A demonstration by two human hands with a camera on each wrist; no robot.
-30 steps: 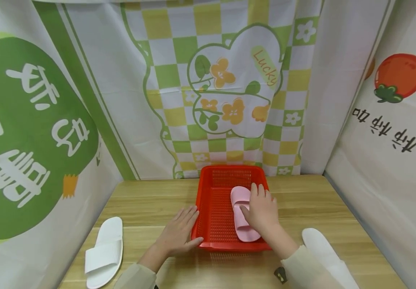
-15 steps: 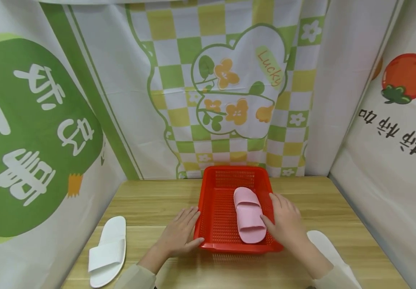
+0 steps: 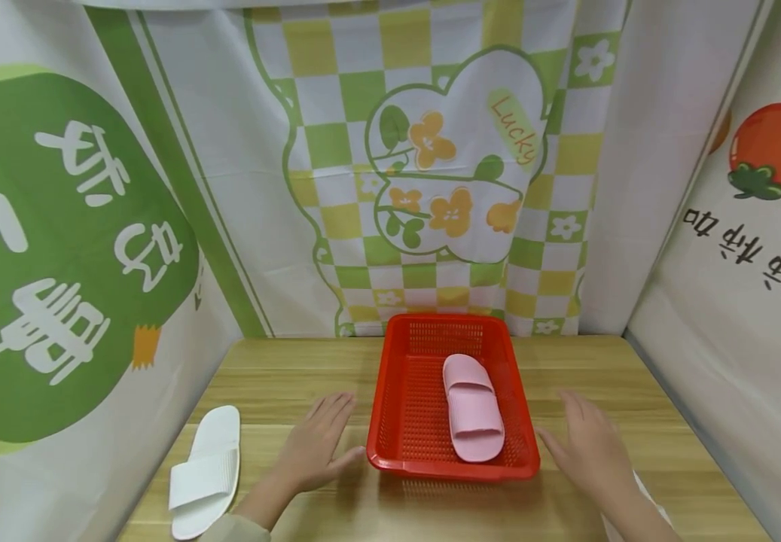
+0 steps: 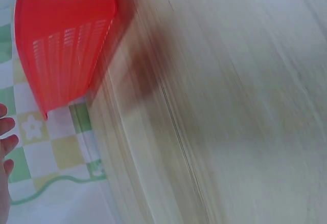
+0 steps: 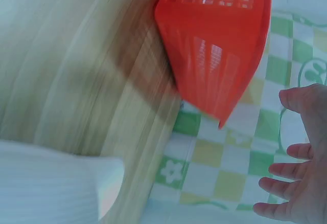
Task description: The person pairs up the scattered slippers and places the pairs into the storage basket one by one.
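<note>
Meanwhile, the white slipper (image 3: pixel 204 473) at the left lay on the desk (image 3: pixel 282 376) as it had a second before, untouched and well apart from everything else. The left hand (image 3: pixel 313 446), which half a second earlier had rested against the left wall of the red basket (image 3: pixel 390 421), had drawn back a little and hovered flat over the desk just beside that wall, fingers straight and spread, holding nothing. In the left wrist view only its fingertips (image 4: pixel 6 142) showed at the edge, with the basket blurred by motion.

Inside the basket the pink slipper (image 3: pixel 471 406) lay flat on the mesh floor, toe toward the back wall, toward the right side of the compartment. A second ago the right hand (image 3: pixel 587 444) had covered it; by this moment that hand had let go entirely and moved out past the right rim, open with fingers extended above the desk, gripping nothing. A second white slipper (image 5: pixel 56 183) lay close under the right wrist, mostly hidden in the head view.

Judging from this, the pink slipper had been set down and released, and both hands were free.
</note>
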